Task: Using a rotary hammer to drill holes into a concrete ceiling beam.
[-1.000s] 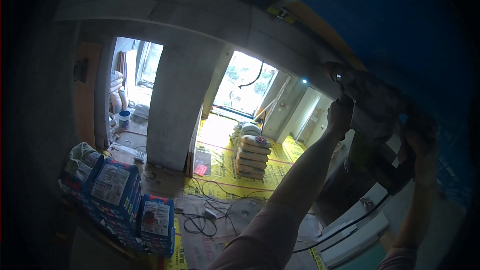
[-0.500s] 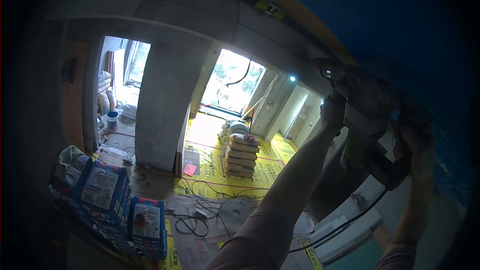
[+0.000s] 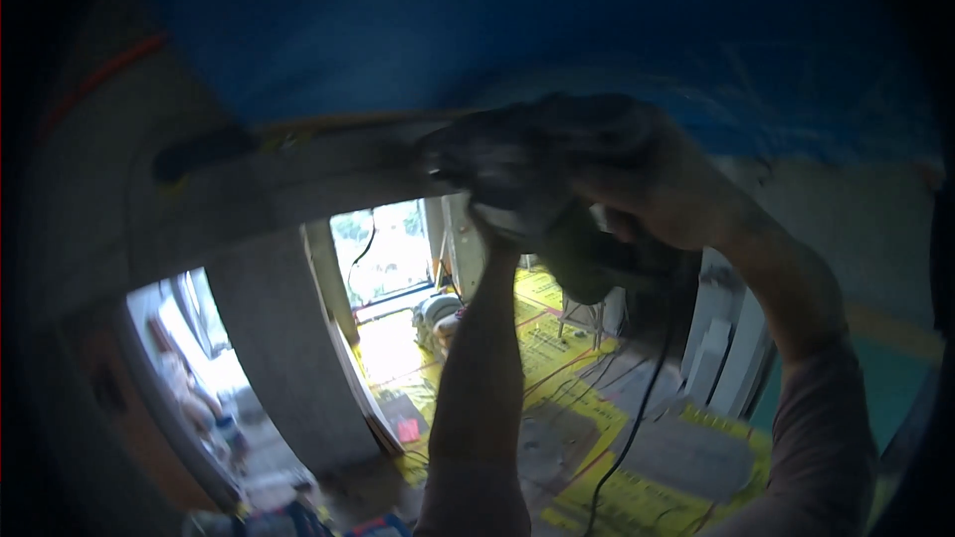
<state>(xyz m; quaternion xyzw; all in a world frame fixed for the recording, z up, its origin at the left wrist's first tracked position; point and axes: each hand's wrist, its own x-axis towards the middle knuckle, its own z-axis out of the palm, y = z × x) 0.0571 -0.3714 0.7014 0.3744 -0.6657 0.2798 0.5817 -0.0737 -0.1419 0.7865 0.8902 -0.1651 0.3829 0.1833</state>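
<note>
Overhead, a dark corded rotary hammer drill (image 3: 522, 154) lies nearly level, its nose pointing left along the grey concrete beam (image 3: 328, 174). My right hand (image 3: 676, 189) is wrapped round its rear end. Under the front of the tool, my left hand (image 3: 494, 232) grips it from below, its fingers mostly hidden in shadow. A green part (image 3: 585, 249) of the drill hangs beneath the body, and a black cord (image 3: 637, 428) runs down to the floor. Motion blur and darkness hide the drill's tip, so I cannot tell whether it touches the beam.
Blue sheeting (image 3: 398, 40) covers the area above. A grey wall pillar (image 3: 284, 358) stands between a doorway and a bright window (image 3: 383, 249). Yellow protective film (image 3: 637, 497) covers the floor. Stacked sacks (image 3: 435, 323) stand near the window, and white boards (image 3: 716, 343) lean at right.
The view has turned right and upward. The drill, with both hands on it, now sits nearer the middle and more level. More blue sheeting shows; the boxes at lower left have nearly left the view.
</note>
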